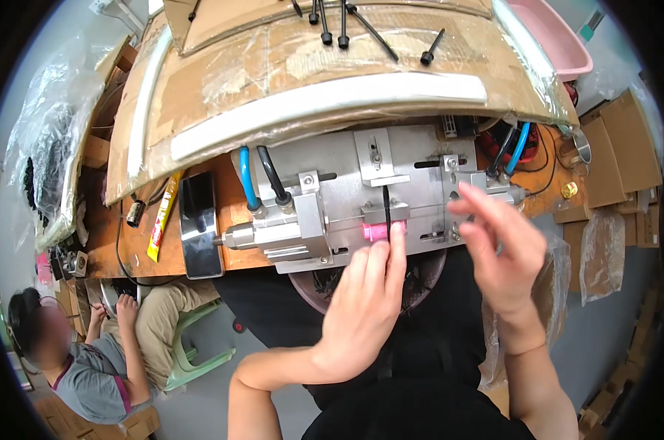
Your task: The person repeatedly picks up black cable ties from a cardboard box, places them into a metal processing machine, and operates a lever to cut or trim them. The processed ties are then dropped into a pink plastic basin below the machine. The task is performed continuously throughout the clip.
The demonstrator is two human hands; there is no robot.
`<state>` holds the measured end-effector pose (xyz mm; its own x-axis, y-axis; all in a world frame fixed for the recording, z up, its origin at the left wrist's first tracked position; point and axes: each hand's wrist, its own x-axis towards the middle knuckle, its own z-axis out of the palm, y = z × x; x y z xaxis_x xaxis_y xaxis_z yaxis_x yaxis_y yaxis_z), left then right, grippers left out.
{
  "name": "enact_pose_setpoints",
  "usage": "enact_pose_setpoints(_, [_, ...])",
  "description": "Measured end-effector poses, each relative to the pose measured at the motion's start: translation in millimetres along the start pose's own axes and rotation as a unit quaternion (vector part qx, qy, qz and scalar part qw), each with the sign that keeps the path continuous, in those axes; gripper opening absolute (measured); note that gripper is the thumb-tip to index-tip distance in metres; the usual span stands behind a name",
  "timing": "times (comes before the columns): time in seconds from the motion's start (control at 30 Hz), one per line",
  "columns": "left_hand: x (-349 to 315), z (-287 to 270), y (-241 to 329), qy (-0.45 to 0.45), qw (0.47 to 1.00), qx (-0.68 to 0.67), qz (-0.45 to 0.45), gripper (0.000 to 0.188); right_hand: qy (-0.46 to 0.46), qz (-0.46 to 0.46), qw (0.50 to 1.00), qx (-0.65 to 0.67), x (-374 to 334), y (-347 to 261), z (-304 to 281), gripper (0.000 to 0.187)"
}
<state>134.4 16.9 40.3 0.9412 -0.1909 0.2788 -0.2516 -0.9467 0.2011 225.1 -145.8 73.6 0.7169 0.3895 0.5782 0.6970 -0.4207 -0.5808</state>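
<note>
My left hand (365, 308) reaches to the middle of a metal fixture (354, 158), its fingertips closed round the near end of a thin black rod (387, 205). The rod lies across a small metal block, its far end close to an upright bracket (376, 158). A bright pink piece (374, 232) sits beside those fingertips, partly covered by them. Over the fixture's right part hovers my right hand (508, 253), thumb and fingers apart with nothing between them.
Pneumatic cylinders (291, 231) with blue and black hoses flank the fixture. Above it, a cardboard-covered shelf (258, 73) carries several black bolts (343, 37). A phone (201, 227) and a yellow tube (163, 216) lie left. Below is a basin (313, 293). Another person (101, 367) sits at lower left.
</note>
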Motion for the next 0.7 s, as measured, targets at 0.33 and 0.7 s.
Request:
enact_pose_setpoints(0.33, [205, -70, -125, 0.067, 0.997, -0.012, 0.046, 0.019, -0.215, -0.015, 0.928, -0.305, 248, 29, 47, 0.025])
enact_pose_setpoints(0.7, [14, -24, -23, 0.155, 0.987, -0.035, 0.026, 0.053, -0.133, 0.030, 0.968, 0.211, 178, -7, -24, 0.062])
